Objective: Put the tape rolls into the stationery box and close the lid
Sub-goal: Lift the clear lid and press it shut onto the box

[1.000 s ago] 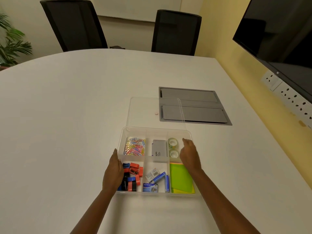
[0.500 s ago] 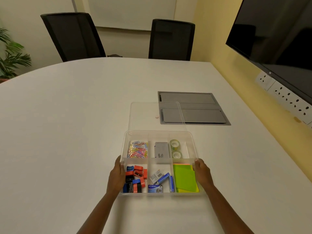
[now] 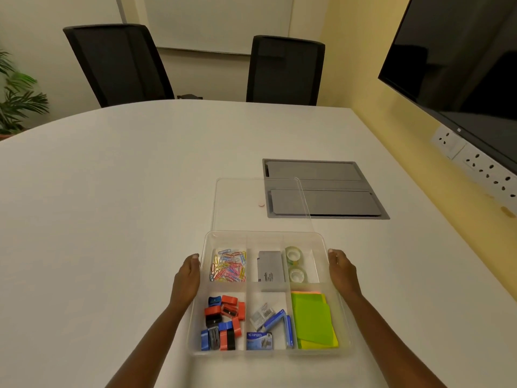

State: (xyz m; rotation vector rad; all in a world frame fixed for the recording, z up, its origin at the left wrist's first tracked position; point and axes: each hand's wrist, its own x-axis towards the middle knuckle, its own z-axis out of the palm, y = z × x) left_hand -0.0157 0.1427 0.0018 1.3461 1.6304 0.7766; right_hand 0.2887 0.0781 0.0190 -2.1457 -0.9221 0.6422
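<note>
The clear stationery box (image 3: 264,236) sits near the table's front edge. Two clear tape rolls (image 3: 294,253) (image 3: 297,274) lie in its far right compartment. The other compartments hold paper clips, a grey stapler box, sharpeners, staple packs and green sticky notes. The clear lid (image 3: 237,203) lies flat on the table just behind the box. My left hand (image 3: 187,278) presses flat against the box's left wall. My right hand (image 3: 343,273) rests against the right wall. Both hands grip the box by its sides.
A grey cable hatch (image 3: 321,189) is set into the table behind the box, partly under the lid. Two black chairs (image 3: 117,63) (image 3: 285,68) stand at the far edge. A wall screen (image 3: 458,60) and sockets (image 3: 481,166) are on the right, a plant (image 3: 16,96) at left.
My right hand left the tape compartment and moved to the outside of the box's right wall. Both hands slid forward along the sides. The view has tilted slightly.
</note>
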